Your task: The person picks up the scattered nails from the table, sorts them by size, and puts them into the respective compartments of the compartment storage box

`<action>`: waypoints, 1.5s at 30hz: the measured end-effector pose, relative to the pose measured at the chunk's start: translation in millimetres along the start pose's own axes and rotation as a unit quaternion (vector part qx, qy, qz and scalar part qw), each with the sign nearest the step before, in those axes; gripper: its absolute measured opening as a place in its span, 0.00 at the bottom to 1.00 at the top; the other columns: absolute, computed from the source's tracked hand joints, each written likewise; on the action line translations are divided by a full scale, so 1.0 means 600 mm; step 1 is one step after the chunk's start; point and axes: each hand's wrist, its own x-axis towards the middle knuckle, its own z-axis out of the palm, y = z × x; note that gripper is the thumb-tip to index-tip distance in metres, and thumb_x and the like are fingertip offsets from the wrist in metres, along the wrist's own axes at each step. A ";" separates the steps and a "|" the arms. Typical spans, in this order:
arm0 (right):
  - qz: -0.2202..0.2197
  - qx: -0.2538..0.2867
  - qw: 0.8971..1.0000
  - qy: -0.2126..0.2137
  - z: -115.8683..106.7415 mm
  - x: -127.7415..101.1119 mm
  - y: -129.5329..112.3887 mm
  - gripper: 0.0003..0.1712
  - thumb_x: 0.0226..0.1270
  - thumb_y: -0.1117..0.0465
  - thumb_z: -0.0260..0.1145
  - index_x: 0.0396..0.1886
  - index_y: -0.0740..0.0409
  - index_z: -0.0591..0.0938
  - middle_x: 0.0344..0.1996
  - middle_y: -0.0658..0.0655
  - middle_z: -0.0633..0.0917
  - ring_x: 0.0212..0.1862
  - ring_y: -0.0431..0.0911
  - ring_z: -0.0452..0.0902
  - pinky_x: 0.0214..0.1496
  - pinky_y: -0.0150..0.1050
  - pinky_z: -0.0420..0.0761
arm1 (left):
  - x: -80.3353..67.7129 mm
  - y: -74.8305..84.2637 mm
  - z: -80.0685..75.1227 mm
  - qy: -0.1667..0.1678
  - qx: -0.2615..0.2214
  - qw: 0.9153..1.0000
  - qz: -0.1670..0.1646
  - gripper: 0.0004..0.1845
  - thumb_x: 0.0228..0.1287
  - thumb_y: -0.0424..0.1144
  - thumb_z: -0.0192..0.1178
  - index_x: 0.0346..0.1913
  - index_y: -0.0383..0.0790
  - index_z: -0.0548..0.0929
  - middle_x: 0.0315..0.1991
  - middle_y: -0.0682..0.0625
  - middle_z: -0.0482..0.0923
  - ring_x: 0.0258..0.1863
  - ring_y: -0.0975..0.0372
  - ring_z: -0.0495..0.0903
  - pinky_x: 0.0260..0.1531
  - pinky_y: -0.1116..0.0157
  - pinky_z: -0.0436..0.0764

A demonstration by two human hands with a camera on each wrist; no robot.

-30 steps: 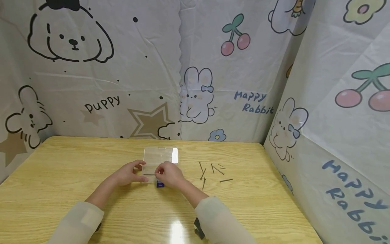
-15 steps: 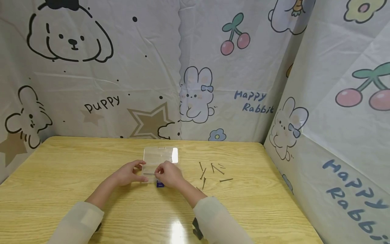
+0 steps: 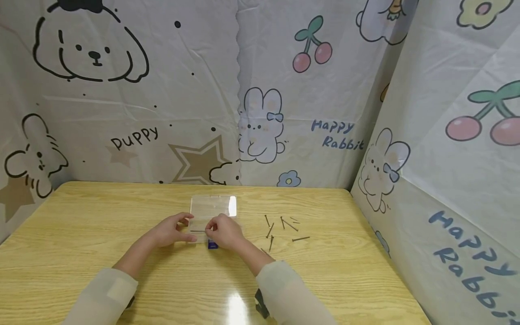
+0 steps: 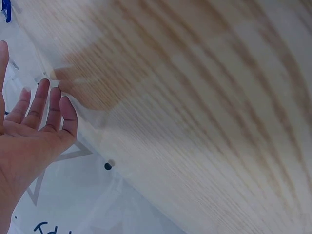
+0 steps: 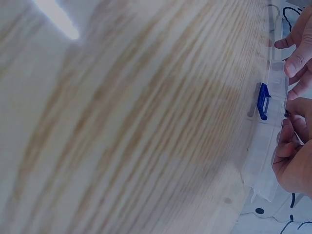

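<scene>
A clear plastic box (image 3: 197, 240) with its lid (image 3: 209, 206) raised stands toward the back of the table. A blue latch (image 5: 263, 101) hangs from its front. Above the box's left part my right hand (image 3: 225, 232) pinches a thin, dark nail (image 3: 198, 231) between thumb and fingertips, the nail lying level and pointing left. My left hand (image 3: 168, 231) is at the box's left end, thumb near the front corner and fingers behind, spread apart. In the left wrist view its fingers (image 4: 52, 114) are only loosely bent. Whether it presses on the box is unclear.
Several loose nails (image 3: 282, 224) lie scattered on the wooden table (image 3: 325, 275) right of the box, one partly beside my right forearm. A printed cloth (image 3: 170, 99) hangs along the back and right side of the table.
Both hands and the nail keep nearly the same place over the box. My right forearm has shifted slightly left, uncovering another nail beside it. The head view has moved a little.
</scene>
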 end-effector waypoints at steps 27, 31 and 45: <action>0.000 0.015 1.000 0.006 -0.010 -0.004 0.004 0.07 0.62 0.56 0.64 0.34 0.52 0.85 0.24 0.46 0.76 0.24 0.35 0.66 0.24 0.27 0.67 | 0.004 0.005 0.002 -0.003 -0.001 1.000 0.000 0.42 0.52 0.48 0.69 0.65 0.30 0.63 0.56 0.30 0.69 0.56 0.36 0.69 0.52 0.45 0.72; -0.007 0.013 1.000 0.004 -0.017 -0.007 0.005 0.08 0.63 0.55 0.64 0.35 0.52 0.85 0.26 0.46 0.76 0.27 0.35 0.67 0.27 0.27 0.67 | 0.003 0.006 0.003 -0.003 0.001 1.000 -0.002 0.42 0.52 0.48 0.70 0.65 0.30 0.63 0.56 0.30 0.69 0.56 0.36 0.69 0.51 0.46 0.73; -0.033 0.002 0.999 0.009 -0.058 -0.022 0.025 0.08 0.62 0.55 0.65 0.35 0.53 0.85 0.26 0.47 0.80 0.27 0.35 0.68 0.29 0.27 0.68 | 0.002 0.003 0.002 0.004 0.011 1.000 -0.009 0.43 0.51 0.48 0.70 0.65 0.30 0.63 0.56 0.31 0.69 0.55 0.37 0.71 0.51 0.47 0.74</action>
